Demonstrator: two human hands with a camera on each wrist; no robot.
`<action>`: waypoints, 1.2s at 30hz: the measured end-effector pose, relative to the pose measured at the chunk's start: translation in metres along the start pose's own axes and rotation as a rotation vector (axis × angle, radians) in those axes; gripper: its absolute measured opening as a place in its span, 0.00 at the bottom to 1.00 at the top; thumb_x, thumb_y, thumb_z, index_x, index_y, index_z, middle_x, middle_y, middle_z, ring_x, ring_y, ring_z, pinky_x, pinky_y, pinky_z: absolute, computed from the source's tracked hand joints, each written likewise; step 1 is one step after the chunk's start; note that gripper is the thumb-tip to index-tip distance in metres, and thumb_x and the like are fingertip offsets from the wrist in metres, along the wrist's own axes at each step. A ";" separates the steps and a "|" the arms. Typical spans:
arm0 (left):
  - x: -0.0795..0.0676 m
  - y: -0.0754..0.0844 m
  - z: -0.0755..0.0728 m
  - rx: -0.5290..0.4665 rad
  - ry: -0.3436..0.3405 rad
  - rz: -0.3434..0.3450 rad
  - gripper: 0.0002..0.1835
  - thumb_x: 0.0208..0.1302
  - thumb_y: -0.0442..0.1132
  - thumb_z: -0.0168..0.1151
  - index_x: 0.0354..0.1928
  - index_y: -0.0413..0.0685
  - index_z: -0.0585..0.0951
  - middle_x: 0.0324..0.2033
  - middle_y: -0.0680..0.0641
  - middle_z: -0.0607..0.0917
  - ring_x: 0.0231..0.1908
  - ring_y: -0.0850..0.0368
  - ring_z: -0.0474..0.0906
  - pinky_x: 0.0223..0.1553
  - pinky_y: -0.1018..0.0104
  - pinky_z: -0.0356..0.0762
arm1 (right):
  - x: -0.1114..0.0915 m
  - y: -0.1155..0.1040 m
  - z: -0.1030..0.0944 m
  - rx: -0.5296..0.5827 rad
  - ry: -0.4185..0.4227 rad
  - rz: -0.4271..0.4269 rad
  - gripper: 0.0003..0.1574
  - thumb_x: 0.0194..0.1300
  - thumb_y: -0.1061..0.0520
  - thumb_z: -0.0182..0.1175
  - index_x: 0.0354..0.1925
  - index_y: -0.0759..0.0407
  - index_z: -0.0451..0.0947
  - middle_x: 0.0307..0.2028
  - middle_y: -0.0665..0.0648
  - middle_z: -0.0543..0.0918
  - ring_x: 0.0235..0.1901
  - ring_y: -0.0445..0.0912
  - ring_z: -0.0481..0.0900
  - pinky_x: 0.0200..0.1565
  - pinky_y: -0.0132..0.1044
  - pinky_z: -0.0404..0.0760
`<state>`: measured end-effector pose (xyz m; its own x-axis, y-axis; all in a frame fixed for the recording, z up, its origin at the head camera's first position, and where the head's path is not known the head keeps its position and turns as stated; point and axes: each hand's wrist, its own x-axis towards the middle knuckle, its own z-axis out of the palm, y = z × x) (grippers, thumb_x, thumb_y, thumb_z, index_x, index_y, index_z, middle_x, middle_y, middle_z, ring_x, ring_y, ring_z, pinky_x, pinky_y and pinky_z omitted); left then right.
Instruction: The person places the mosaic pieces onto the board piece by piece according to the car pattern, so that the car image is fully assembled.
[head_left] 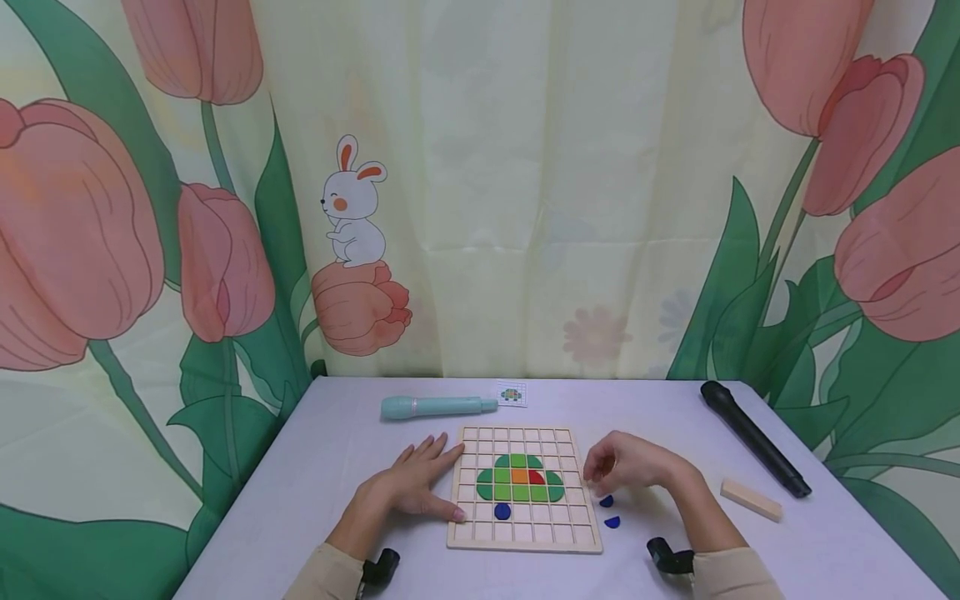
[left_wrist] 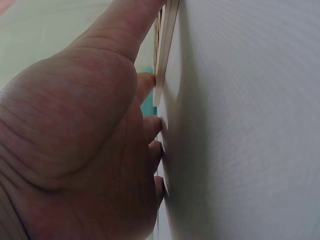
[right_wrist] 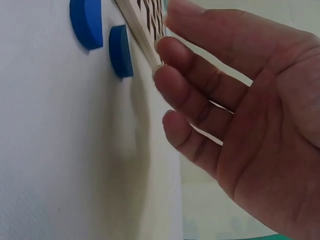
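Observation:
A wooden grid board (head_left: 525, 537) lies on the white table, bearing green, orange and red tiles (head_left: 519, 477) in a rounded shape. Below them on the grid sits a dark blue disc (head_left: 502, 511). My left hand (head_left: 416, 482) lies spread at the board's left side, thumb on its lower left edge and index fingertip at its upper left edge. Off the right edge hovers my right hand (head_left: 630, 461), fingers loosely bent, with nothing visible in it. Close to it on the table are two blue half-round pieces (right_wrist: 121, 51), also seen in the head view.
Behind the board lie a teal stick-shaped object (head_left: 438, 407) and a small card (head_left: 513, 394) picturing a similar coloured shape. On the right are a long black cylinder (head_left: 757, 439) and a wooden block (head_left: 751, 500). A tulip-patterned curtain (head_left: 487, 208) hangs behind the table.

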<state>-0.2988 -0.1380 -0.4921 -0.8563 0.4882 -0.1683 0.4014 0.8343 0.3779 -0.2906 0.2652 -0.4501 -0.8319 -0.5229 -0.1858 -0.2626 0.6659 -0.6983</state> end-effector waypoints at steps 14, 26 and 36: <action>0.000 0.000 0.001 -0.004 0.000 0.001 0.63 0.47 0.78 0.72 0.83 0.63 0.57 0.84 0.42 0.51 0.84 0.41 0.42 0.81 0.35 0.42 | -0.006 0.007 0.000 0.009 -0.066 0.073 0.12 0.51 0.72 0.76 0.33 0.59 0.88 0.31 0.54 0.87 0.32 0.45 0.77 0.35 0.36 0.76; 0.000 0.002 0.000 -0.006 -0.001 -0.005 0.64 0.46 0.77 0.72 0.82 0.61 0.59 0.83 0.42 0.51 0.84 0.41 0.42 0.80 0.35 0.43 | -0.003 0.009 0.002 -0.009 -0.049 0.093 0.12 0.52 0.72 0.75 0.31 0.57 0.89 0.27 0.52 0.87 0.28 0.43 0.76 0.30 0.33 0.73; 0.001 0.000 0.001 -0.006 0.003 -0.009 0.64 0.46 0.78 0.72 0.82 0.63 0.58 0.84 0.42 0.51 0.84 0.42 0.42 0.81 0.35 0.42 | -0.002 0.009 0.003 -0.021 -0.041 0.091 0.11 0.53 0.71 0.76 0.30 0.57 0.89 0.27 0.52 0.85 0.29 0.45 0.76 0.31 0.34 0.73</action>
<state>-0.2997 -0.1368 -0.4929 -0.8611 0.4795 -0.1689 0.3914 0.8374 0.3815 -0.2903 0.2708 -0.4578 -0.8321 -0.4806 -0.2768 -0.1972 0.7228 -0.6623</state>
